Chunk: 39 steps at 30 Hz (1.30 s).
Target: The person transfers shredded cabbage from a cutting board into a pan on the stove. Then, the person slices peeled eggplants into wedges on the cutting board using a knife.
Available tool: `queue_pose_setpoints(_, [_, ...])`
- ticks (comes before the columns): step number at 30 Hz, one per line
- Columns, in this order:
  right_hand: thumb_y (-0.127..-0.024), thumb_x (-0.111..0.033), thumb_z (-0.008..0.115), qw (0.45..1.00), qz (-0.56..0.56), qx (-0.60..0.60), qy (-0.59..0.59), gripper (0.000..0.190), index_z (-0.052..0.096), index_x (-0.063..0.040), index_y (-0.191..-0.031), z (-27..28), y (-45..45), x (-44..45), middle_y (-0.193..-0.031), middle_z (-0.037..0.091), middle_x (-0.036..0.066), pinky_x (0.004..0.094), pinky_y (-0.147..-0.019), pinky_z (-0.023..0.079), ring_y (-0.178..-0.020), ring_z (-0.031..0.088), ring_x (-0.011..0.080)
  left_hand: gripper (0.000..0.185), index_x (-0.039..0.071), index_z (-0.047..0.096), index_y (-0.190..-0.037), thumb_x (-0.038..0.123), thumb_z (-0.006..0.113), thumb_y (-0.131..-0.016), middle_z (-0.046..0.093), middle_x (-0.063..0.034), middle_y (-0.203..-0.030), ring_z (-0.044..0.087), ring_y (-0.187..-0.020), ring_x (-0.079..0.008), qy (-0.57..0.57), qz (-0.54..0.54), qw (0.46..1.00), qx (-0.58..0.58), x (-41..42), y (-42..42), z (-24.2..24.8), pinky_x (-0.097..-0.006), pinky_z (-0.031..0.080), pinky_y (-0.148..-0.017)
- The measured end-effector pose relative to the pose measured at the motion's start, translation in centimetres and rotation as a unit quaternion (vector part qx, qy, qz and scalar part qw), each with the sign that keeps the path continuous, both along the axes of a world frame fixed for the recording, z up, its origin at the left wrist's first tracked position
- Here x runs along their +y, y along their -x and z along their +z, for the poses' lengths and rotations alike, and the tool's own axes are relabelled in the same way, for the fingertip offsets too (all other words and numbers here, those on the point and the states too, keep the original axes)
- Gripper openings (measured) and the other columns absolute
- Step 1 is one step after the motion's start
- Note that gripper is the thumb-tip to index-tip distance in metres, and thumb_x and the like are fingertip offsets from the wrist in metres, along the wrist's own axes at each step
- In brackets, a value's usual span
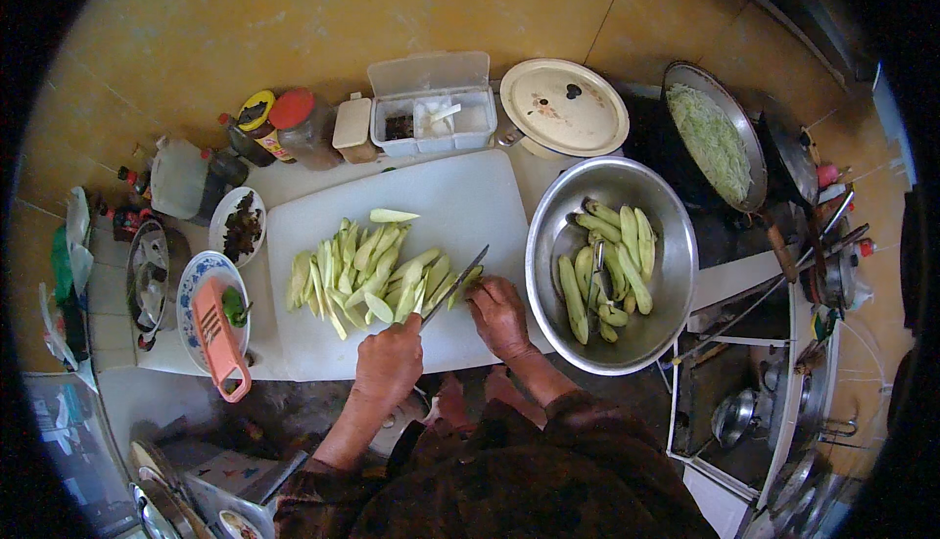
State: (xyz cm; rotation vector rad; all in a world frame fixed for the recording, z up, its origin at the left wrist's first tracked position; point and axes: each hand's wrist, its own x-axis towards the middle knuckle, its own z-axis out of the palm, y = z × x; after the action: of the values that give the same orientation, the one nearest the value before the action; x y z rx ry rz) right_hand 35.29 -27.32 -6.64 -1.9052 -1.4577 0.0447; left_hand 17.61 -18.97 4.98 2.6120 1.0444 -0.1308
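Note:
My left hand (391, 357) grips the handle of a kitchen knife (457, 283), its blade slanting up to the right over a white cutting board (470, 186). My right hand (501, 317) is beside the blade, its fingertips on the end of a pale green vegetable (474, 273), partly hidden by the knife and fingers. Left of the blade lies a heap of obliquely cut slices (367, 260), with one slice (394, 215) apart above it. To the right, a steel basin (540, 267) holds several long, peeled vegetables (630, 234), probably eggplants, and a metal peeler (598, 267).
A wok (753, 135) with pale shreds sits at the right rear. Behind the board are a seasoning box (433, 144), a lidded enamel pot (565, 109) and jars (297, 131). At left, an orange grater (219, 333) and green pepper (234, 307) rest on a patterned bowl (188, 304).

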Motion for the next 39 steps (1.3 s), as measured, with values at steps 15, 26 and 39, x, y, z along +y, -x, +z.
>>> queue_pose_setpoints(15, [-0.071, -0.002, 0.07, 1.0, 0.016, 0.008, 0.014, 0.034, 0.065, -0.006, -0.104, 1.5, 0.6, 0.3, -0.11, 0.062, 0.01, 0.0416, -0.09, 0.047, -0.103, 0.058, 0.0321, 0.022, 0.005, 0.054, -0.1, 0.011, 0.06, -0.081, 0.063, -0.0192, -0.07, 0.065, -0.069, -0.0393, 0.06, 0.037, 0.996, -0.047, 1.1, -1.1, -2.4, -0.0497, 0.051, -0.06])
queue_pose_setpoints(26, [-0.077, -0.004, 0.071, 0.996, 0.019, 0.09, -0.02, 0.022, 0.065, -0.004, -0.097, 15.0, -2.3, -5.1, -0.101, 0.064, 0.015, 0.0383, -0.075, 0.054, -0.089, 0.065, 0.0331, 0.014, 0.006, 0.055, -0.094, 0.01, 0.058, -0.081, 0.063, -0.0184, -0.072, 0.063, -0.068, -0.0399, 0.077, -0.044, 0.995, -0.052, 0.2, 0.4, -0.5, -0.0516, 0.05, -0.063])
queue_pose_setpoints(39, [-0.082, -0.028, 0.066, 0.881, -0.359, -0.024, 0.307, 0.036, 0.059, -0.012, -0.114, 6.9, -23.1, -9.3, -0.109, 0.065, 0.014, 0.0464, -0.087, 0.049, -0.1, 0.062, 0.0361, 0.031, 0.007, 0.059, -0.111, 0.014, 0.062, -0.081, 0.065, -0.0216, -0.085, 0.063, -0.082, -0.0406, 0.009, 0.046, 0.996, -0.078, 5.2, 0.7, -3.6, -0.0512, 0.05, -0.073])
